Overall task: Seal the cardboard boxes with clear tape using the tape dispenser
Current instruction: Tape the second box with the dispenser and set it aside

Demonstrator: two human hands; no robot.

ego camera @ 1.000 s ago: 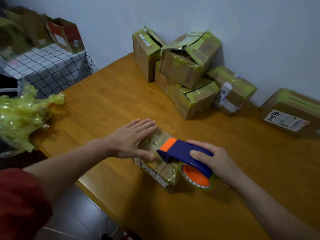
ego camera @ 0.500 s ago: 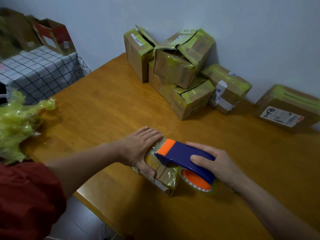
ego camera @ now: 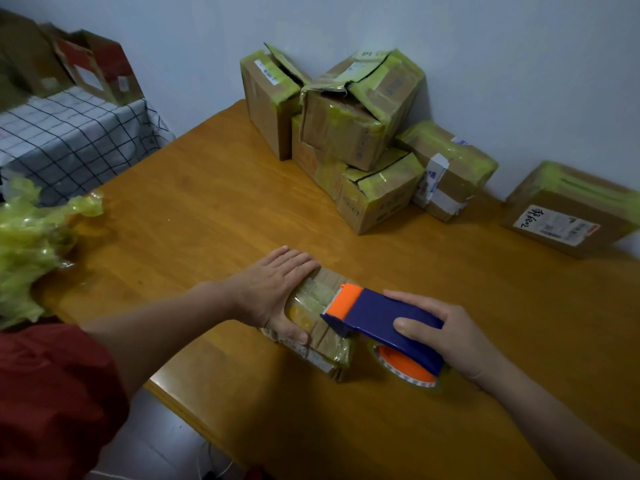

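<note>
Your left hand (ego camera: 273,289) has slid to the left end of the cardboard box (ego camera: 322,344), fingers now pressed together. Your right hand (ego camera: 446,337) curls round the tape dispenser (ego camera: 377,317), its orange nose on the box's glossy, yellowish taped top, near the table (ego camera: 207,209) front edge.

the box (ego camera: 322,344) sits by the table (ego camera: 207,209)'s near edge, my left hand (ego camera: 273,289) on its left end, the tape dispenser (ego camera: 377,317) under my right hand (ego camera: 450,337) on its right end; stacked boxes (ego camera: 360,133) line the far edge.

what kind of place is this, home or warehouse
Probably a room at home used for packing parcels: a wooden table against a plain wall, a pile of taped cardboard boxes, a checked cloth alongside.
</note>
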